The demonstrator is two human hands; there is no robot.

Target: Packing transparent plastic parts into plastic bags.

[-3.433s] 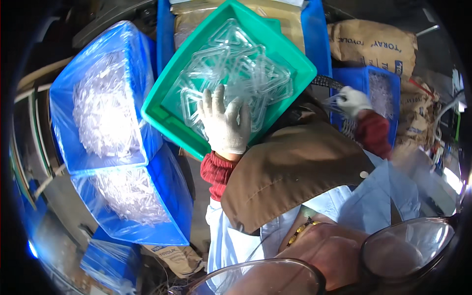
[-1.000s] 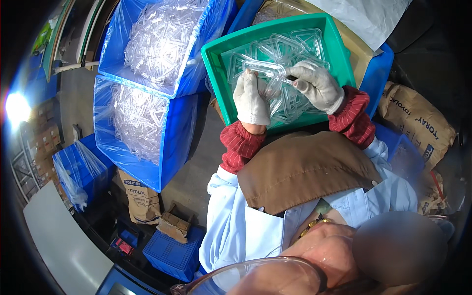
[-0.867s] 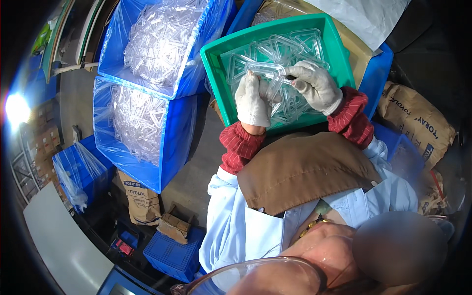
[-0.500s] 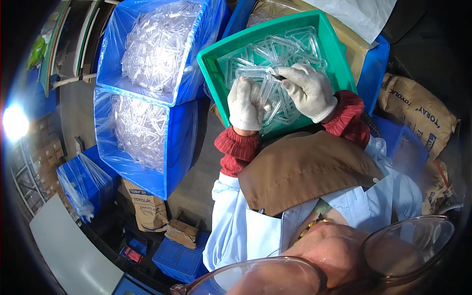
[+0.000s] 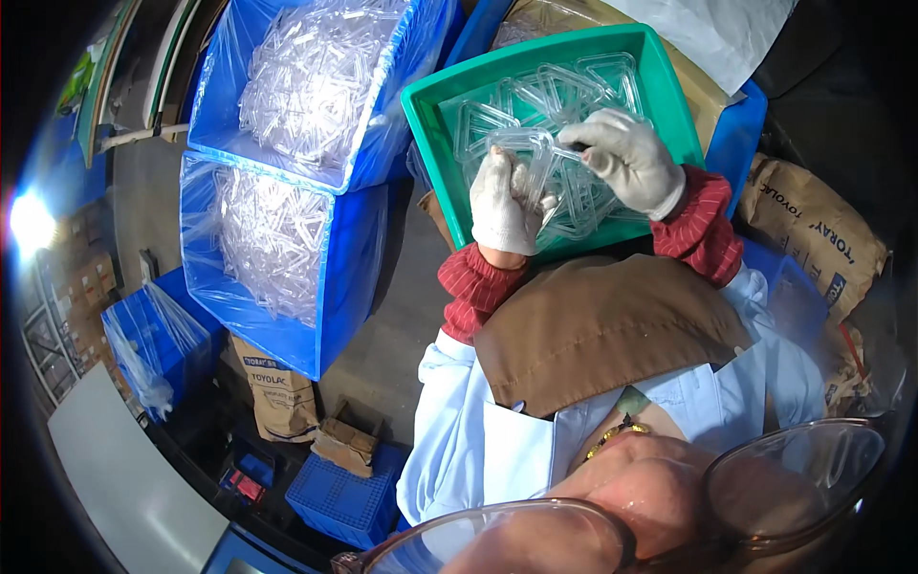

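White gloves cover both hands, and the fingertips of the left glove look bare. My left hand (image 5: 505, 203) is closed around a clear plastic frame-shaped part (image 5: 528, 141), held above the green tub (image 5: 435, 182). To its right, my right hand (image 5: 631, 165) pinches a small dark tool (image 5: 577, 147), mostly hidden by the fingers. The tool's tip is close to the clear part; whether they touch I cannot tell. Several loose clear plastic parts (image 5: 583, 206) of the same look lie jumbled in the tub under my hands.
Two blue bins (image 5: 320, 277) lined with clear film stand at the left, heaped with clear plastic pieces (image 5: 263, 244). Brown paper sacks (image 5: 813, 230) lie at the right, another sack (image 5: 279, 392) lower left. A blue crate (image 5: 346, 493) stands near a grey-white surface (image 5: 124, 469).
My right hand has drawn back to the right, away from the left hand, with the dark tool. My left hand still holds the clear part. The whole view has shifted slightly.
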